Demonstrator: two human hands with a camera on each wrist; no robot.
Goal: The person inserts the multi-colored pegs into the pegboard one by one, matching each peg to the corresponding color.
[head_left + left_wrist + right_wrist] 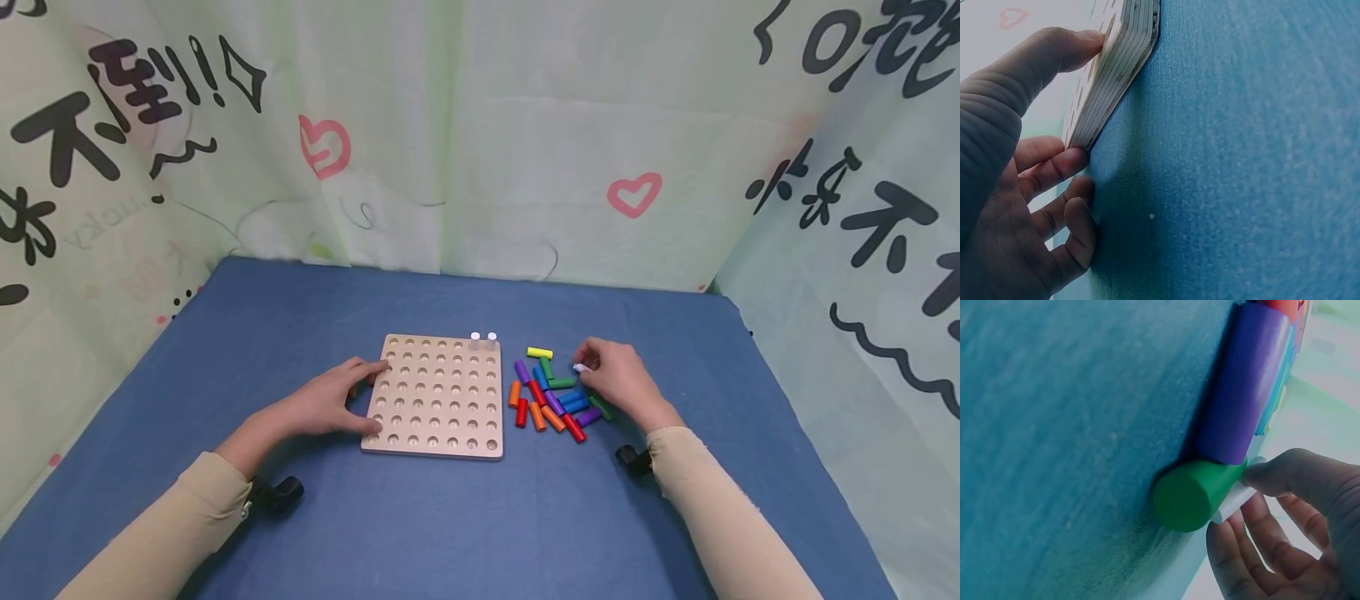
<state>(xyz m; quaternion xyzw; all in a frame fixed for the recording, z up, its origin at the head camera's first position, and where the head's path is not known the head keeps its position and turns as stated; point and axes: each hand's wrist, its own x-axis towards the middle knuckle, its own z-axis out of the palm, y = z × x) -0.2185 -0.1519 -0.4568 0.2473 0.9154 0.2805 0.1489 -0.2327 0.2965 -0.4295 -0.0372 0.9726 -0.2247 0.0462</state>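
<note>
A square wooden pegboard with rows of round holes lies on the blue table. My left hand holds its left edge, the thumb on the near corner and the fingers farther back, as the left wrist view also shows. Two white pegs stand upright at the right end of the back row. Over the right side of the peg pile, my right hand pinches another white peg between thumb and fingers. Close by it in the right wrist view lie a green peg and a purple peg.
Right of the board, several loose pegs lie jumbled: yellow, orange, red, blue, green and purple. A printed pale curtain surrounds the blue tabletop at the back and sides.
</note>
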